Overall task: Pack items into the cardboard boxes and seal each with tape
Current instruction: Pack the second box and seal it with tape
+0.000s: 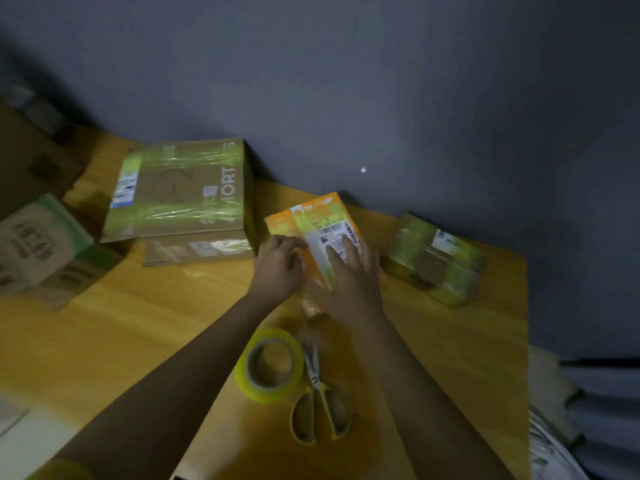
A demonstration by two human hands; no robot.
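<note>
Right now I'm pressing my right hand (pixel 349 278) flat, fingers straight, on the orange box (pixel 313 220), while my left hand (pixel 278 266) is pinching its left edge with curled fingers. Tape roll (pixel 268 363) and scissors (pixel 320 400) are lying just nearer me than that box.

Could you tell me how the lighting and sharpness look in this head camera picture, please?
Head view: dim overall, the grey wall dark; glare streaks on the taped big cardboard box; soft blur on both hands, left hand and right hand; wide-angle bending tilts the table.
</note>
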